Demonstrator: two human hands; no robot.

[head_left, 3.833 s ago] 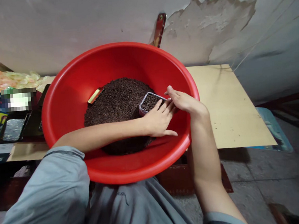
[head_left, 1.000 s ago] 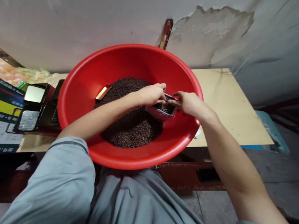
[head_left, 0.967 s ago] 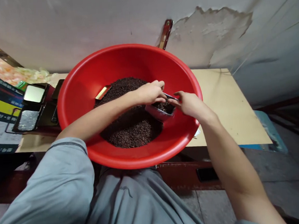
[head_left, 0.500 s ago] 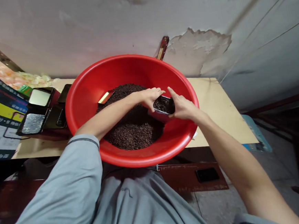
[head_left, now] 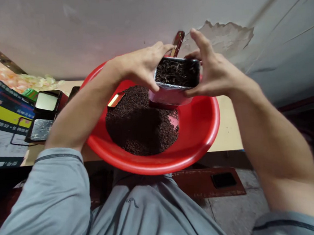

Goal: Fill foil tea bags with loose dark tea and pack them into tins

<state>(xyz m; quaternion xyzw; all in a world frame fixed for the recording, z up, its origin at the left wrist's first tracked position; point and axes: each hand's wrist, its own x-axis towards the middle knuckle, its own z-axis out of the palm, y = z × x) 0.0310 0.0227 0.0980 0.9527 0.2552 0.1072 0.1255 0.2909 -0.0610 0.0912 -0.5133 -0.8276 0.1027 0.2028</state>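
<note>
Between my two hands I hold a foil-lined tin (head_left: pixel 171 97), filled with dark, dry, leaf-like pieces that look like loose tea. My left hand (head_left: pixel 149 65) grips its left side, thumb near the front corner. On the right side my right hand (head_left: pixel 214 69) is closed round it, one finger sticking up. The tin is raised over the back right part of a big red basin (head_left: pixel 201 128). A mound of the same dark pieces (head_left: pixel 144 133) covers the basin's bottom. A small shiny gold-and-red piece (head_left: pixel 115 100) pokes out of the mound's left edge.
Left of the basin, dark boxes with a pale lid (head_left: pixel 46 101) and a foil top (head_left: pixel 41 129) stand on the tan tabletop (head_left: pixel 230 126). A red-brown handle-like thing (head_left: pixel 178 43) leans at the wall. Below, a phone (head_left: pixel 223 180) lies on a dark red bench (head_left: pixel 192 183).
Both hands have lifted the filled tin up out of the basin, closer to me. A bare reddish patch of the basin's bottom now shows where it was.
</note>
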